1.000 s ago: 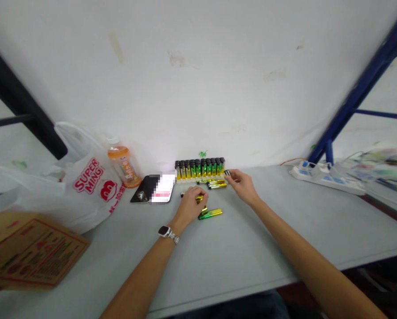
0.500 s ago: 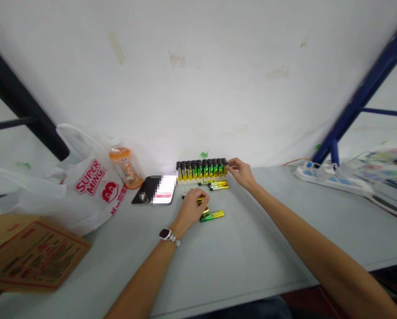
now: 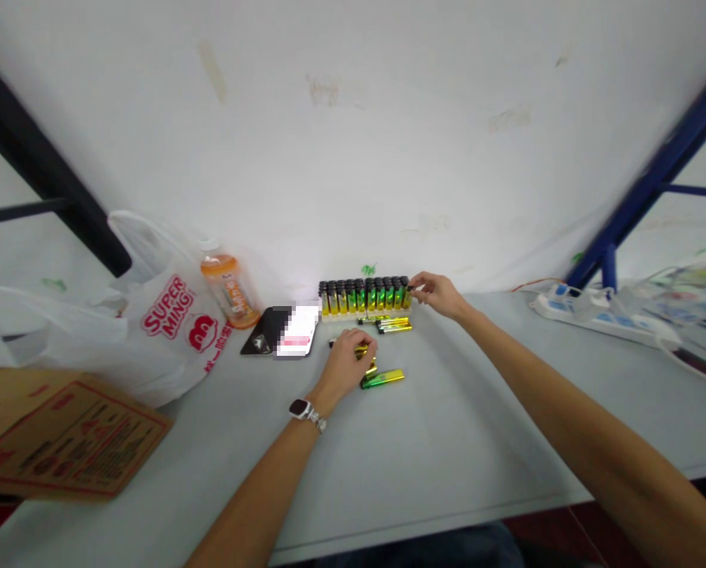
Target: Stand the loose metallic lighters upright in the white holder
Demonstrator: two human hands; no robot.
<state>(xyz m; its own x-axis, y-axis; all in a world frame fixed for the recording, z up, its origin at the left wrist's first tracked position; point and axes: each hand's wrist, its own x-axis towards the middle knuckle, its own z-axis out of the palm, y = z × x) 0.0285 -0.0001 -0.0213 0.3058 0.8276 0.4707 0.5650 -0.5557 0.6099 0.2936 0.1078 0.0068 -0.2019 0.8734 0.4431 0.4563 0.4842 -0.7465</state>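
Lighters [image 3: 364, 293] in green and yellow with black tops stand upright in close rows in a pale tray [image 3: 388, 312] against the wall. My right hand [image 3: 440, 295] is at the right end of the rows, its fingertips pinched on a lighter there, mostly hidden. My left hand [image 3: 348, 361] is curled over gold lighters [image 3: 361, 352] lying on the table; the fingers are closed round them, and how many is hidden. A green and yellow lighter [image 3: 383, 379] lies just right of that hand. Between the tray and my left hand, several more lighters [image 3: 395, 325] lie flat.
A phone [image 3: 296, 330] with a lit screen lies left of the tray on a dark flat item [image 3: 261, 335]. Further left are an orange drink bottle [image 3: 231, 288], a white plastic bag [image 3: 169, 347] and a cardboard box [image 3: 80, 442]. A white power strip [image 3: 595, 315] lies at right.
The camera view has shifted slightly. My right hand is still at the tray's right end, its fingers a little drawn back; my left hand stays over the loose lighters.
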